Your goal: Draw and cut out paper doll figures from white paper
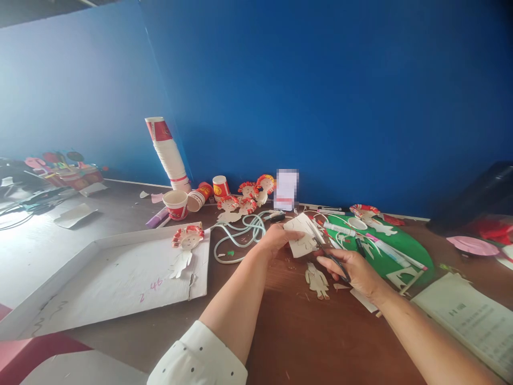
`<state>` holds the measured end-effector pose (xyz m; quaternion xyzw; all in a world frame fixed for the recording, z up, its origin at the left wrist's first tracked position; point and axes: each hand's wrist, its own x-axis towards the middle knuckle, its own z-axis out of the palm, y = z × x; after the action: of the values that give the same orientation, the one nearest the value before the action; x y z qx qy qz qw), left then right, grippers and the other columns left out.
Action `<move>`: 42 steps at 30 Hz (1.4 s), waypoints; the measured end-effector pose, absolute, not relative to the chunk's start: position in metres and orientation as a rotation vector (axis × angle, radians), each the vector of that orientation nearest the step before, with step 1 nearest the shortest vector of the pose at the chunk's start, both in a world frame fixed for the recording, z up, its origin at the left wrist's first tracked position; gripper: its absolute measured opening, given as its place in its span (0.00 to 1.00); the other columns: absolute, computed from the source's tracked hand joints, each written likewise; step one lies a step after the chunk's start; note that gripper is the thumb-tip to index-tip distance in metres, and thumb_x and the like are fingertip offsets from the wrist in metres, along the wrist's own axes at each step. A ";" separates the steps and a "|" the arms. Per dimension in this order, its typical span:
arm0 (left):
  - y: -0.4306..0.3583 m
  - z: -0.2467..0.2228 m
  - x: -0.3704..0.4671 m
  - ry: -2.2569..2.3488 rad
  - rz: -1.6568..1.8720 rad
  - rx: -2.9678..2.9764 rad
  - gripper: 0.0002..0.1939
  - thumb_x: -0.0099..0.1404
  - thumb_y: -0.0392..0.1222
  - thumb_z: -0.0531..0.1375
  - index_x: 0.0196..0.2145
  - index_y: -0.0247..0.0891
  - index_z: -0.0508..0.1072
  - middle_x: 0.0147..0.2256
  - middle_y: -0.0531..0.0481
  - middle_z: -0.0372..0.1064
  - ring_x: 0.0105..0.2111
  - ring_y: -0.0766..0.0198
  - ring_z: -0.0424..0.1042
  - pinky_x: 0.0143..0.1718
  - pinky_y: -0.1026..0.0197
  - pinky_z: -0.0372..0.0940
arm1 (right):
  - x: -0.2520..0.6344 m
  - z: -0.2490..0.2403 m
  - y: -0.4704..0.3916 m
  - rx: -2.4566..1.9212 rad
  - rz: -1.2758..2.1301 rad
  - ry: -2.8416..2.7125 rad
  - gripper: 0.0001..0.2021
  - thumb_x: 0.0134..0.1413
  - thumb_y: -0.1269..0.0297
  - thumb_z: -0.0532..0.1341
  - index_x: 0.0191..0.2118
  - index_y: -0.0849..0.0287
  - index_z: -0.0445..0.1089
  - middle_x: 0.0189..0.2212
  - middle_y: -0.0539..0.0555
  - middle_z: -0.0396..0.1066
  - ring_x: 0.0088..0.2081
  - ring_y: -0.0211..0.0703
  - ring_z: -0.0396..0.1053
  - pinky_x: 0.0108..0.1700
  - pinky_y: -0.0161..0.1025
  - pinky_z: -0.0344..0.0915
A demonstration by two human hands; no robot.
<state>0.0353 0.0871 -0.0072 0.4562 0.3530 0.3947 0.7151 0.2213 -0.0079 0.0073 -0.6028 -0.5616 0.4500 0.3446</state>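
Observation:
My left hand point(279, 239) holds a piece of white paper point(300, 233) with dark drawn lines, its fingers closed on the left edge. In my right hand point(351, 269) is a pair of scissors point(336, 261) with dark handles, the blades against the paper's right side. Just below the paper, a cut-out paper figure point(317, 280) lies flat on the brown table. Small paper scraps are scattered near it.
A white box lid point(120, 272) at left holds a paper doll with a red-fringed head. Behind stand stacked paper cups point(170, 155), a coiled cable point(240, 235) and more dolls. Markers lie on a green disc point(417, 256); an open book point(467, 315) sits at right.

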 end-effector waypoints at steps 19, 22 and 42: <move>0.078 -0.001 0.040 0.734 0.880 0.942 0.23 0.43 0.40 0.71 0.39 0.32 0.76 0.39 0.40 0.74 0.37 0.55 0.74 0.42 0.53 0.68 | 0.217 0.009 -0.010 -1.572 1.110 -1.470 0.25 0.43 0.47 0.65 0.42 0.63 0.76 0.15 0.45 0.59 0.20 0.35 0.57 0.22 0.33 0.54; 0.076 0.000 0.039 0.669 0.858 0.990 0.24 0.43 0.38 0.71 0.40 0.34 0.75 0.40 0.41 0.74 0.38 0.55 0.73 0.44 0.54 0.67 | 0.217 0.010 -0.010 -1.564 1.117 -1.473 0.24 0.44 0.48 0.64 0.41 0.63 0.75 0.16 0.46 0.59 0.21 0.35 0.57 0.22 0.33 0.53; 0.082 -0.005 0.035 0.733 0.810 0.975 0.25 0.39 0.39 0.72 0.38 0.30 0.77 0.38 0.39 0.75 0.36 0.56 0.74 0.42 0.56 0.67 | 0.218 0.007 -0.008 -1.578 1.148 -1.504 0.26 0.46 0.47 0.64 0.43 0.65 0.74 0.19 0.46 0.60 0.21 0.34 0.57 0.24 0.33 0.54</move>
<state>0.0353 0.0822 -0.0051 0.4453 0.3345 0.3698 0.7437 0.2182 -0.0082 0.0066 -0.6042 -0.5757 0.4393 0.3325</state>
